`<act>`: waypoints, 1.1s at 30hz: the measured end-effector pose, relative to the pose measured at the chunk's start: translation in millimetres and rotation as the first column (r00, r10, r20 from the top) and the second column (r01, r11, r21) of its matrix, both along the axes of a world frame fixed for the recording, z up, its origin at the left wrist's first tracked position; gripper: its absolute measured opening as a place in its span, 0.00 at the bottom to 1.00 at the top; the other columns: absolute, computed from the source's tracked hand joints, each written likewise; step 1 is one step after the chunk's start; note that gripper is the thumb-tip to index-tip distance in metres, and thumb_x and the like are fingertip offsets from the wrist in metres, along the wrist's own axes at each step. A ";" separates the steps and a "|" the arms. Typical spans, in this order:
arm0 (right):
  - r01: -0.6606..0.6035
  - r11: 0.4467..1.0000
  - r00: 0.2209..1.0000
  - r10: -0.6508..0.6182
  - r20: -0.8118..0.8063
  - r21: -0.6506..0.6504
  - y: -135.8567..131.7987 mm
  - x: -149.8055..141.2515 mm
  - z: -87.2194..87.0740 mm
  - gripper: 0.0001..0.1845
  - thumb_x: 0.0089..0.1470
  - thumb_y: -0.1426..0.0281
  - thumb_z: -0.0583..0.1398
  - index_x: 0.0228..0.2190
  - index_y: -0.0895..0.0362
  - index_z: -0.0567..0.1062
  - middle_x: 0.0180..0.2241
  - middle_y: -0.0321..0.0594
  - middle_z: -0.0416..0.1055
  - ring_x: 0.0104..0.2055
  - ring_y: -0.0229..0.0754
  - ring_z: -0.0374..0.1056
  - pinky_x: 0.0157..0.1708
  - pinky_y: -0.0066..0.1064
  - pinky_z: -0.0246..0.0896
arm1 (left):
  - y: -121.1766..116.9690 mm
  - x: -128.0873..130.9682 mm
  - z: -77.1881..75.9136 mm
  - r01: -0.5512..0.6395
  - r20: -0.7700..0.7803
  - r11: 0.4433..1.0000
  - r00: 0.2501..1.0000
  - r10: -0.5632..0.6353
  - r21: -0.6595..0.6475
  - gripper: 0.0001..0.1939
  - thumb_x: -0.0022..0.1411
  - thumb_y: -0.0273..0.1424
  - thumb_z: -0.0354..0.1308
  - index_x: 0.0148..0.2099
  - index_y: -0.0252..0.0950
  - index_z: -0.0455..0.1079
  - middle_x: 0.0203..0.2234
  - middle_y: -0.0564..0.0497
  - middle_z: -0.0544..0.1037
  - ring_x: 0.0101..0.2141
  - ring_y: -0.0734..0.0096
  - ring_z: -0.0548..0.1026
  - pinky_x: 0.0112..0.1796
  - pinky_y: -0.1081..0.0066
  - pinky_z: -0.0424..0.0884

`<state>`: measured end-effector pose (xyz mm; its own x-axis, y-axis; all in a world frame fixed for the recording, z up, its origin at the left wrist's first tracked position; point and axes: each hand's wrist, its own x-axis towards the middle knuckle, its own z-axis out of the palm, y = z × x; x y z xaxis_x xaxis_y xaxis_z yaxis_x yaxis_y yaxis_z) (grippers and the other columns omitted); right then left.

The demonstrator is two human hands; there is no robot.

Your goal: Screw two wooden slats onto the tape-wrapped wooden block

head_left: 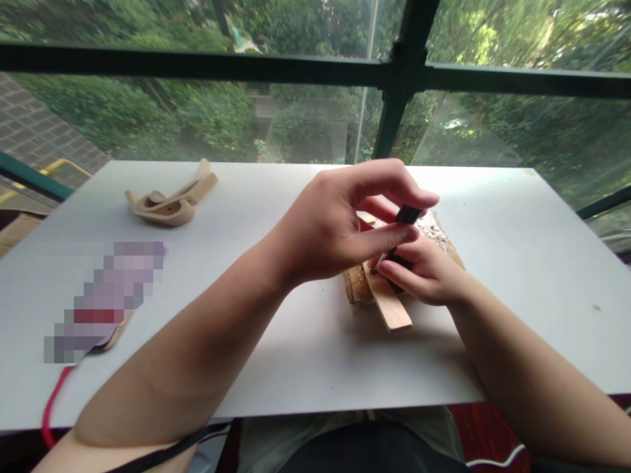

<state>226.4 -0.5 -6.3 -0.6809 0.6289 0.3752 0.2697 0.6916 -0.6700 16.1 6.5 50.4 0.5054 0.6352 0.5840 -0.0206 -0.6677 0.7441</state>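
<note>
My left hand (345, 220) grips the black handle (409, 213) of a screwdriver between thumb and fingers. Its thin metal shaft (382, 261) slants down to a small dark spot, perhaps a screw, on a flat strip of pale wood (391, 303). Close beside that tip, my right hand (426, 272) has its fingers drawn together against the strip; what they pinch is hidden. Under the strip lies a brown block or board (359, 289) scattered with pale chips (434, 230), partly covered by both hands.
A curved piece of bent wood (170, 203) lies at the back left of the white table (280, 355). Nearer on the left is a blurred-out purple item (116, 289) with a red cord (52, 401). Windows with green frames (197, 66) stand behind the table.
</note>
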 end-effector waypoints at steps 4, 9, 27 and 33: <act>-0.035 0.997 0.999 0.035 0.011 -0.065 -0.1 3.2 2.8 0.10 0.61 0.77 0.56 0.39 0.58 0.77 0.33 0.39 0.74 0.34 0.39 0.69 0.36 0.31 0.63 | 0.6 -0.9 0.6 -0.007 -0.027 1.000 1.000 0.006 -0.014 0.12 0.60 0.30 0.66 0.46 0.45 0.76 0.40 0.51 0.82 0.41 0.63 0.83 0.39 0.68 0.84; -0.010 1.000 0.999 0.011 0.036 -0.026 0.2 1.0 4.3 0.08 0.59 0.78 0.57 0.36 0.58 0.77 0.26 0.36 0.71 0.28 0.37 0.65 0.31 0.29 0.60 | 2.1 -1.5 0.6 -0.022 -0.018 1.000 1.000 0.022 -0.012 0.11 0.59 0.30 0.66 0.45 0.45 0.75 0.37 0.51 0.81 0.41 0.63 0.82 0.37 0.68 0.84; 0.007 0.992 0.998 -0.015 0.064 0.123 4.1 2.3 -0.2 0.01 0.57 0.73 0.63 0.32 0.55 0.75 0.30 0.41 0.75 0.32 0.43 0.70 0.33 0.34 0.65 | -3.5 4.6 3.0 0.002 0.008 0.999 1.000 -0.002 -0.040 0.14 0.62 0.25 0.65 0.50 0.39 0.71 0.46 0.50 0.80 0.47 0.64 0.81 0.42 0.68 0.83; 0.028 0.983 0.995 -0.045 0.089 0.181 4.3 -0.3 1.8 0.04 0.57 0.72 0.64 0.30 0.52 0.74 0.27 0.41 0.74 0.30 0.45 0.70 0.30 0.35 0.65 | -5.2 6.3 5.3 -0.021 -0.044 1.000 0.999 0.020 -0.021 0.14 0.60 0.26 0.66 0.48 0.39 0.72 0.46 0.50 0.79 0.45 0.64 0.81 0.40 0.69 0.83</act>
<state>226.1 3.8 -4.5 -0.6955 0.5822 0.4210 0.3516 0.7868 -0.5073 22.4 1.4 55.7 0.5168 0.6577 0.5480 0.0256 -0.6517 0.7581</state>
